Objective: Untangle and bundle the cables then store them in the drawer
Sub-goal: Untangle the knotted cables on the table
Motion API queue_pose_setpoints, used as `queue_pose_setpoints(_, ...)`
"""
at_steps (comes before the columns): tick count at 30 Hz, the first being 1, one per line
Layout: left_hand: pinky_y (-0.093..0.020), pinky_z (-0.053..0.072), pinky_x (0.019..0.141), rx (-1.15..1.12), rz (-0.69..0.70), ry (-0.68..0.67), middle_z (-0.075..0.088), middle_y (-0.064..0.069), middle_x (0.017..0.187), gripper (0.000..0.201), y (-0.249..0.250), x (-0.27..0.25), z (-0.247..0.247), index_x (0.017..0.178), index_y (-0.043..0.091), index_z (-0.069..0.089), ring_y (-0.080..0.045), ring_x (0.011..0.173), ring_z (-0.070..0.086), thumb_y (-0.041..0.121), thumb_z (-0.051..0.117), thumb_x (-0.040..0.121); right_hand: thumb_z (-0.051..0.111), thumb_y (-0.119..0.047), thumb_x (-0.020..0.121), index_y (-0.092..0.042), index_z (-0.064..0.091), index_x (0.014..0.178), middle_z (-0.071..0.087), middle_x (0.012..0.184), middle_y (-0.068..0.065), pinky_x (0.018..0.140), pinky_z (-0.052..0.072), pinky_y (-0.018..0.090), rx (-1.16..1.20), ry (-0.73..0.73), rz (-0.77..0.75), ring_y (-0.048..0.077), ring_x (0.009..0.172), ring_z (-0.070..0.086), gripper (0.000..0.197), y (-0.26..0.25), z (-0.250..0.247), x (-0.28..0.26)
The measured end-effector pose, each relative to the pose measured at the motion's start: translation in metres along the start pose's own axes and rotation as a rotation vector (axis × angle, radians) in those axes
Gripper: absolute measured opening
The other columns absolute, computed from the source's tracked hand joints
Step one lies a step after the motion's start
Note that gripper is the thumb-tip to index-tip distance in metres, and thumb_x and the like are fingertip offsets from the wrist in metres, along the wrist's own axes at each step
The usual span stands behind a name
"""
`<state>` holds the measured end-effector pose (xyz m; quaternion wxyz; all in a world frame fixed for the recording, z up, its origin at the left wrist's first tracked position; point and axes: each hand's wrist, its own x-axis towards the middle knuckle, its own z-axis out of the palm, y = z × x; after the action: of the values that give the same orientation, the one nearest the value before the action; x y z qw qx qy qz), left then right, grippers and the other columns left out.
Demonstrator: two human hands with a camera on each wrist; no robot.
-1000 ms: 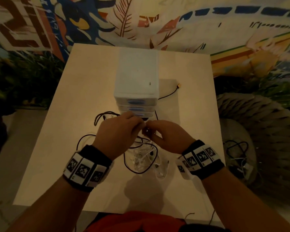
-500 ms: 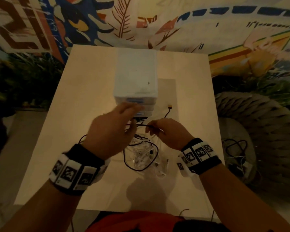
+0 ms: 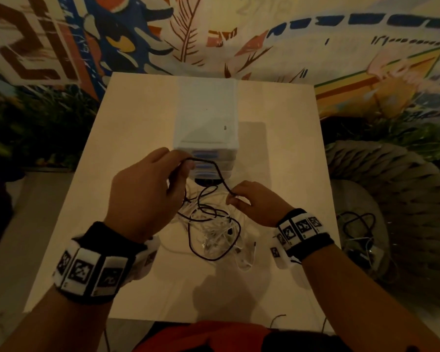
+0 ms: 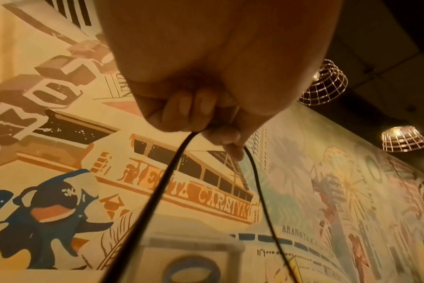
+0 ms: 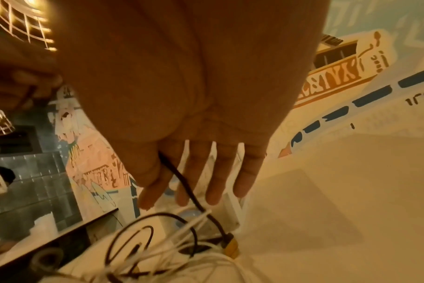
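Note:
A black cable [image 3: 217, 174] runs taut between my two hands above the table [image 3: 127, 138]. My left hand [image 3: 183, 163] is raised in front of the white drawer unit [image 3: 206, 115], and its curled fingers [image 4: 182, 113] grip a loop of the black cable [image 4: 167, 181]. Lower and to the right, my right hand [image 3: 230, 198] pinches the black cable [image 5: 179, 178] between thumb and forefinger, its other fingers straight. Below both hands lies a tangle of white and black cables [image 3: 214, 232]. The black cable's yellow plug [image 5: 232, 247] rests by the white cables [image 5: 189, 231].
The drawer unit's drawers [image 3: 208, 161] face me and look closed. A woven pouf [image 3: 396, 189] stands right of the table, with more cables [image 3: 358, 232] on a round surface beside it. A painted wall is behind the table. The table's near edge is close to my body.
My left hand has lifted up and away from the right, drawing out the black cable. The cable's yellow end slid from beside the drawer unit toward the pile.

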<state>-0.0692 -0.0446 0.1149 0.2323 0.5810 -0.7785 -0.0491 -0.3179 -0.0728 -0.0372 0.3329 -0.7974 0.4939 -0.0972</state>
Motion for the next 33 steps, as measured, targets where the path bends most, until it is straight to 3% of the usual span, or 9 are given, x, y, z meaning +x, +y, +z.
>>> queue_pose_setpoints(4, -0.026, 0.032, 0.053, -0.16, -0.043, 0.14, 0.055, 0.009, 0.08, 0.022, 0.005, -0.001, -0.019, 0.103, 0.021, 0.066, -0.007, 0.055, 0.042, 0.032, 0.047, 0.106, 0.049, -0.031, 0.104, -0.018, 0.072, 0.106, 0.066, 0.106, 0.007, 0.093, 0.05, 0.044, 0.079, 0.098, 0.03, 0.025, 0.1, 0.063, 0.027, 0.009, 0.001, -0.001)
queue_pose_setpoints(9, -0.015, 0.027, 0.055, -0.189, -0.047, 0.098, 0.048, 0.021, 0.067, 0.025, -0.003, -0.001, -0.025, 0.107, 0.021, 0.068, 0.007, 0.059, 0.046, 0.034, 0.047, 0.106, 0.047, -0.027, 0.106, -0.023, 0.071, 0.1, 0.071, 0.101, -0.011, 0.094, 0.051, 0.027, 0.312, 0.412, 0.07, 0.005, 0.099, 0.066, 0.025, 0.0, -0.013, -0.011)
queue_pose_setpoints(13, -0.027, 0.04, 0.053, -0.165, -0.028, 0.08, 0.066, 0.009, 0.085, 0.028, -0.009, -0.001, -0.02, 0.111, 0.027, 0.07, -0.004, 0.053, 0.047, 0.04, 0.047, 0.104, 0.044, -0.027, 0.108, -0.025, 0.072, 0.109, 0.071, 0.113, -0.006, 0.103, 0.044, 0.023, 0.461, 0.538, 0.036, 0.007, 0.114, 0.062, 0.028, -0.008, -0.024, -0.019)
queue_pose_setpoints(19, -0.028, 0.044, 0.058, -0.054, 0.017, 0.004, 0.062, 0.013, 0.08, 0.021, -0.021, 0.0, -0.005, 0.109, 0.033, 0.067, -0.008, 0.069, 0.056, 0.043, 0.052, 0.1, 0.046, -0.02, 0.108, -0.017, 0.071, 0.1, 0.067, 0.081, 0.004, 0.077, 0.056, 0.024, 0.645, 0.7, 0.174, 0.011, 0.073, 0.069, 0.027, -0.002, -0.036, -0.019)
queue_pose_setpoints(21, -0.027, 0.044, 0.056, 0.016, -0.013, -0.053, 0.061, 0.015, 0.079, 0.012, -0.034, 0.0, 0.001, 0.105, 0.035, 0.066, -0.008, 0.066, 0.052, 0.039, 0.058, 0.097, 0.047, -0.023, 0.107, -0.028, 0.07, 0.092, 0.068, 0.079, 0.002, 0.075, 0.057, 0.026, 0.563, 0.789, 0.252, 0.013, 0.072, 0.07, 0.027, 0.016, -0.036, -0.021)
queue_pose_setpoints(23, -0.028, 0.047, 0.056, 0.091, -0.098, -0.14, 0.063, 0.014, 0.082, 0.008, -0.051, -0.003, 0.007, 0.101, 0.038, 0.065, -0.011, 0.065, 0.056, 0.04, 0.06, 0.095, 0.047, -0.031, 0.106, -0.037, 0.068, 0.085, 0.07, 0.079, 0.0, 0.076, 0.06, 0.038, 0.477, 0.825, 0.388, 0.018, 0.074, 0.07, 0.03, 0.045, -0.032, -0.025)
queue_pose_setpoints(27, -0.03, 0.051, 0.06, 0.158, -0.274, -0.275, 0.066, 0.014, 0.082, 0.022, -0.085, -0.013, 0.015, 0.096, 0.034, 0.069, -0.013, 0.065, 0.058, 0.051, 0.055, 0.094, 0.044, -0.052, 0.098, -0.042, 0.068, 0.082, 0.073, 0.083, -0.005, 0.083, 0.057, 0.052, 0.36, 0.698, 0.607, 0.024, 0.081, 0.071, 0.03, 0.099, -0.027, -0.04)
queue_pose_setpoints(30, -0.033, 0.054, 0.062, 0.108, -0.288, -0.29, 0.069, 0.016, 0.077, 0.045, -0.093, -0.017, 0.012, 0.093, 0.034, 0.072, -0.008, 0.06, 0.059, 0.068, 0.043, 0.091, 0.05, -0.038, 0.102, -0.036, 0.072, 0.093, 0.075, 0.095, 0.0, 0.093, 0.053, 0.045, 0.223, 0.381, 0.592, 0.025, 0.096, 0.07, 0.024, 0.101, -0.029, -0.042)
queue_pose_setpoints(33, -0.031, 0.053, 0.057, -0.075, -0.324, -0.193, 0.069, 0.015, 0.07, 0.05, -0.081, -0.009, 0.002, 0.1, 0.036, 0.074, -0.001, 0.051, 0.057, 0.07, 0.039, 0.088, 0.061, -0.031, 0.099, -0.026, 0.073, 0.108, 0.073, 0.101, -0.001, 0.086, 0.046, 0.031, 0.146, 0.125, 0.57, 0.021, 0.098, 0.069, 0.015, 0.085, -0.027, -0.038)
